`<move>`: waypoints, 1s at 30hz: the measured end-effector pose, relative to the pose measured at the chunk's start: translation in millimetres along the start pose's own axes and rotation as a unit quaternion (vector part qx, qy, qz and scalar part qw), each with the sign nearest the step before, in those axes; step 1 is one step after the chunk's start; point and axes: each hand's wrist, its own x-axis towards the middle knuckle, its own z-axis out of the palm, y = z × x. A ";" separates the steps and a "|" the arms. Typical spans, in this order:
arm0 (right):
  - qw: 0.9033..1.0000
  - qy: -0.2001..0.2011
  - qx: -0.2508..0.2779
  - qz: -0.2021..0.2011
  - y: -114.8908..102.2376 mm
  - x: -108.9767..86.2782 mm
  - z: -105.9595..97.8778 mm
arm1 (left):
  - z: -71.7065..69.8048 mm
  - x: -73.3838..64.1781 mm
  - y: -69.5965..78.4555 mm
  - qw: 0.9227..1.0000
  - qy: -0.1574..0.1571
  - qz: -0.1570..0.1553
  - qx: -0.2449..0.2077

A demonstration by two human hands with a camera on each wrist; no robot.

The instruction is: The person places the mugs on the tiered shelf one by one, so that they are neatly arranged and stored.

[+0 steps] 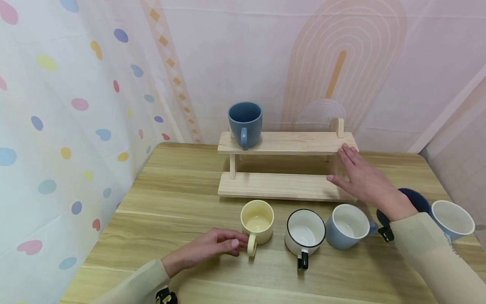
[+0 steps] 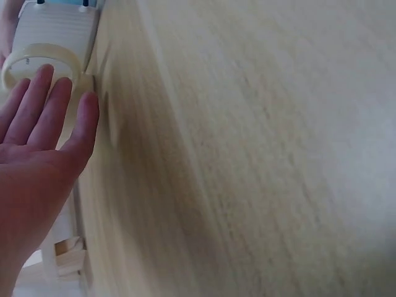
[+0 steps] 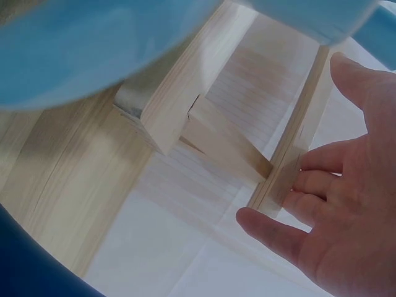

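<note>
Wood-grain table: yellow mug stands before wooden shelf.
Left hand, fingers extended, at its handle, contact unclear; right hand, fingers straight, touches upper board. Navy mug partly hidden.

Smooth wooden shelf, glossy yellow mug, wood-grained tabletop, cloth backdrop

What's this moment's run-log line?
left hand: open, at yellow mug; right hand: open, at upper shelf, right end; blue mug: upper shelf, left end

Patterned curtains behind and beside a wooden table mark a curtained-off corner.
</note>
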 end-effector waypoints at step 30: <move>1.000 0.007 0.010 -0.008 3.7 -0.1 -1.3 | 3.2 9.6 -5.4 0.995 -0.048 0.007 -0.091</move>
